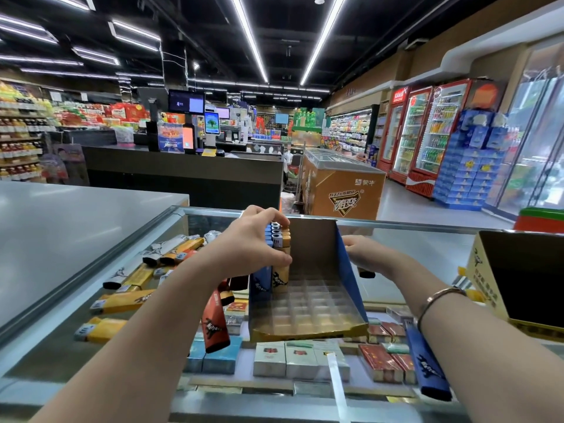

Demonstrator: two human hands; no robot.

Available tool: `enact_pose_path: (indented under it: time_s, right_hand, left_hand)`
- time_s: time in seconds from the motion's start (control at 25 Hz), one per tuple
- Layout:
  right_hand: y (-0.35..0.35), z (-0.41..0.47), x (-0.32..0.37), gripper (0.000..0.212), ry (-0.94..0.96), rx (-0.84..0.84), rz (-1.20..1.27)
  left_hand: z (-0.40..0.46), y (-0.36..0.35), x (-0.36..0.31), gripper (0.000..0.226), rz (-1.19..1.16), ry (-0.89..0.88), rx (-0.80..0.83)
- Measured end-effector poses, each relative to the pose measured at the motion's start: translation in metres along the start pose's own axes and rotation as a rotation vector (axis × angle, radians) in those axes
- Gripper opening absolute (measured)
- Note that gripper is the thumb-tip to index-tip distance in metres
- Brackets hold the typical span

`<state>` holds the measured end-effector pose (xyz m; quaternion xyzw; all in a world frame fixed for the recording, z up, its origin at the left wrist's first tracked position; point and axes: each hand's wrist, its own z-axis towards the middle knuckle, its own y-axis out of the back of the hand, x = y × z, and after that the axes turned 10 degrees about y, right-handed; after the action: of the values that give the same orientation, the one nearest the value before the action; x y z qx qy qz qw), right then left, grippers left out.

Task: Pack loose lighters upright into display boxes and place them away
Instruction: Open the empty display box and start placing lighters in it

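nearest the lens is a blue lighter [427, 364] lying flat on the glass bench [427, 248], down by the right forearm. under the glass you can see cigarette packs [300, 360] in rows. a red lighter [215, 325] lies just left of the display box [308, 300], and a scatter of loose lighters [137, 279], mostly yellow with some white, is spread out further left on the bench.

display box sits open in the middle, blue sides, yellow front lip, clear plastic divider tray inside. most of the slots are empty. only the back left corner is filled, with a small bunch of upright lighters [279, 254], blue and yellow, tops up.

left hand [250, 242] has its grip wrapped around that upright bunch, fingers over the tops and thumb on the front. right hand [366, 254] is behind the box's right wall, closed on it, and a dark end pokes out below the fingers; can't tell what that is. bracelet [439, 297] on the right wrist.

second box [515, 282] stands at the far right, open, inside too dark to read.
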<state>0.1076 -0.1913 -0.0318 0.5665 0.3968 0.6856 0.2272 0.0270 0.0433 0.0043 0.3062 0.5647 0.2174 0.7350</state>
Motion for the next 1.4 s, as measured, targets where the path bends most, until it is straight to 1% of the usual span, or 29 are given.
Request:
enact_pose_path:
  time_s: [0.08,0.16,0.28,0.36,0.44,0.56,0.72,0.84,0.92,1.0,1.08,1.12,1.2,1.28,1.32,1.4]
  right_hand:
    - [0.002,-0.009,0.001,0.027,0.004,0.014,-0.012]
    - [0.001,-0.015,0.007,0.030,-0.007,0.080,0.014]
    - [0.002,-0.016,0.014,0.026,-0.015,0.150,0.003]
    - [0.004,-0.017,0.015,0.029,-0.024,0.169,0.030]
    - [0.006,-0.021,0.012,0.029,-0.031,0.114,0.025]
    - [0.010,-0.034,0.007,0.010,-0.047,0.036,-0.033]
    - [0.015,-0.051,0.004,0.014,-0.060,0.040,-0.168]
    - [0.016,-0.058,0.004,0.014,-0.055,0.015,-0.155]
    - [0.020,-0.065,0.004,0.012,-0.043,0.067,-0.156]
    - [0.028,-0.075,0.003,0.012,-0.050,0.188,-0.190]
    - [0.036,-0.083,0.001,0.023,-0.059,0.270,-0.170]
    - [0.038,-0.085,0.000,0.029,-0.059,0.260,-0.142]
    - [0.038,-0.083,-0.001,0.046,-0.063,0.142,-0.138]
    - [0.030,-0.075,-0.004,0.069,-0.097,0.023,-0.219]
    - [0.026,-0.071,-0.006,0.074,-0.106,0.005,-0.248]
    - [0.020,-0.065,-0.009,0.073,-0.112,-0.013,-0.240]
  left_hand:
    - [0.001,0.000,0.000,0.046,-0.013,-0.001,0.009]
    - [0.001,0.000,0.001,0.046,-0.016,0.000,0.013]
    - [0.002,0.001,0.001,0.045,-0.016,0.007,0.035]
    - [0.002,0.001,0.002,0.044,-0.026,0.012,0.054]
    - [0.002,0.001,0.002,0.044,-0.027,0.008,0.053]
    - [0.003,0.001,0.003,0.045,-0.014,0.003,0.032]
    - [0.004,-0.008,0.001,0.044,-0.004,-0.020,-0.024]
    - [0.006,-0.015,0.000,0.044,-0.023,-0.038,-0.053]
    - [0.007,-0.018,0.000,0.043,-0.050,-0.049,-0.069]
    - [0.007,-0.020,0.000,0.042,-0.068,-0.056,-0.082]
    - [0.007,-0.020,0.001,0.042,-0.071,-0.061,-0.094]
    - [0.007,-0.020,0.001,0.042,-0.072,-0.062,-0.096]
    - [0.006,-0.021,0.000,0.041,-0.078,-0.069,-0.094]
    - [0.004,-0.022,0.000,0.041,-0.085,-0.083,-0.099]
    - [0.004,-0.023,-0.001,0.041,-0.091,-0.092,-0.104]
    - [0.002,-0.025,-0.003,0.043,-0.115,-0.110,-0.102]
